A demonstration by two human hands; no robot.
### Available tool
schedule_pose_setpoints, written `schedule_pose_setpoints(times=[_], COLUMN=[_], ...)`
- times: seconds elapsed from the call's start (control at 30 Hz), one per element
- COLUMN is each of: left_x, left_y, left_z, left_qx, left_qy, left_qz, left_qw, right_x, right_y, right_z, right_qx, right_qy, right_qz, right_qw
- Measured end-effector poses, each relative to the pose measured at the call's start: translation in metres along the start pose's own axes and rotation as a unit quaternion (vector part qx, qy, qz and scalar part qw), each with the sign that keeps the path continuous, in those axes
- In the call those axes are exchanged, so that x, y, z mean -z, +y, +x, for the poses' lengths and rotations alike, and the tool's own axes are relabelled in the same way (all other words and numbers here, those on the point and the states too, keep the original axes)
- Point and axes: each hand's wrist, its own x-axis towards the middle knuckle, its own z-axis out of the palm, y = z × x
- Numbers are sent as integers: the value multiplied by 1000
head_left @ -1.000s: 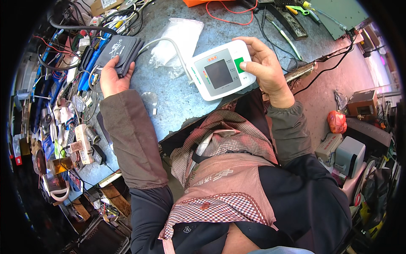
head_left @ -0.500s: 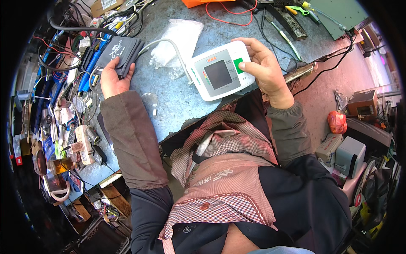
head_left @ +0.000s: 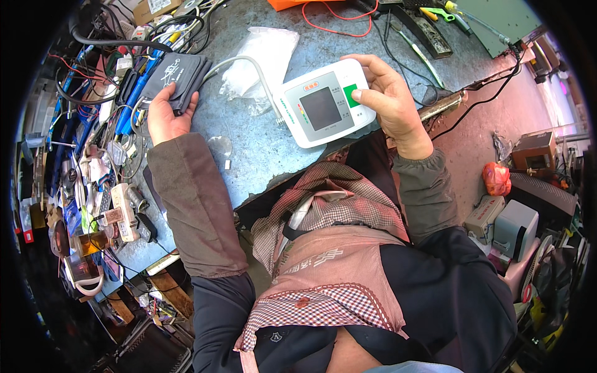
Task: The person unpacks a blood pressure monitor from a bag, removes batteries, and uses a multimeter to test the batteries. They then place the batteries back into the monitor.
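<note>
Right hand (head_left: 392, 102) grips white monitor (head_left: 326, 104) over bench's (head_left: 255, 158) near edge; orange label (head_left: 311, 86) above dark screen (head_left: 318, 112). Left hand (head_left: 169, 118) pinches folded grey cuff (head_left: 180, 73), white-printed, toward bench's left edge.

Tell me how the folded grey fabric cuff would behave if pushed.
The cuff probably flexes, being layered fabric. Folded flat, it seems unlikely to roll. The curved pale hose might tug, since it runs to the white plastic monitor.

Worn blue workbench (head_left: 252, 155) beside a pinkish, perhaps concrete floor (head_left: 497, 118)
</note>
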Motion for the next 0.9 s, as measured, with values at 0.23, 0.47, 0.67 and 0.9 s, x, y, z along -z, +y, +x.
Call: schedule_pose_setpoints(times=[0.23,0.47,0.67,0.9], left_x=[-1,12,10,0], left_y=[-1,-10,-16,-7], left_z=[1,34,18,-7], left_qx=[-16,-132,-467,-512], left_qy=[-51,-112,255,178], left_qz=[-69,-101,480,448], left_qw=[996,980,698,711], right_x=[0,-1,-6,-5], right_y=[0,-1,-3,-2], right_z=[-1,-1,0,0], right_qx=[-2,-1,-4,-3], right_qy=[1,1,8,18], right_qz=[0,-2,-1,3], right_qw=[1000,1000,1000,1000])
